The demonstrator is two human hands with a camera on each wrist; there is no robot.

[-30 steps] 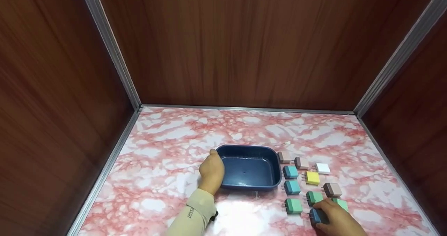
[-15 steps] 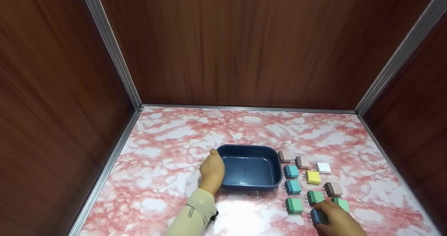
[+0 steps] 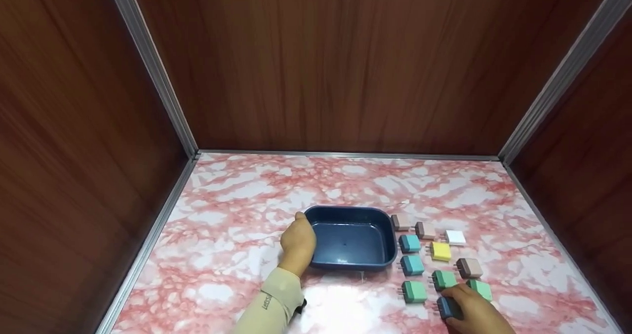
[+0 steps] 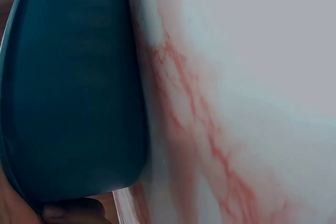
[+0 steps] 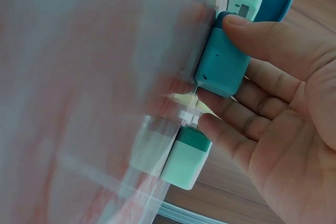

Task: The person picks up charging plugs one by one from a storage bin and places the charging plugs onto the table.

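A dark blue rectangular plastic basin (image 3: pixel 353 264) stands on the marbled tabletop, its inside bare. My left hand (image 3: pixel 298 237) grips its left rim; in the left wrist view, fingers (image 4: pixel 73 212) curl below the basin wall (image 4: pixel 73 87). At the lower right, my right hand (image 3: pixel 476 310) pinches a dark blue charger plug (image 3: pixel 447 308), prongs pointing left. The right wrist view has this charger (image 5: pixel 223 59), bluish there, between thumb (image 5: pixel 257 38) and fingers, low at the tabletop. A green charger (image 3: pixel 444 279) lies just beyond it, and another green one (image 3: pixel 480 290) is partly behind the hand.
More chargers lie right of the basin: pink-beige (image 3: pixel 401 222), blue (image 3: pixel 410 243), yellow (image 3: pixel 441 251), white (image 3: pixel 455 237), brownish (image 3: pixel 469 268) and green (image 3: pixel 414 292). Wood-grain panels (image 3: pixel 335 67) enclose the back and sides, with metal strips (image 3: pixel 345 154) along the edges.
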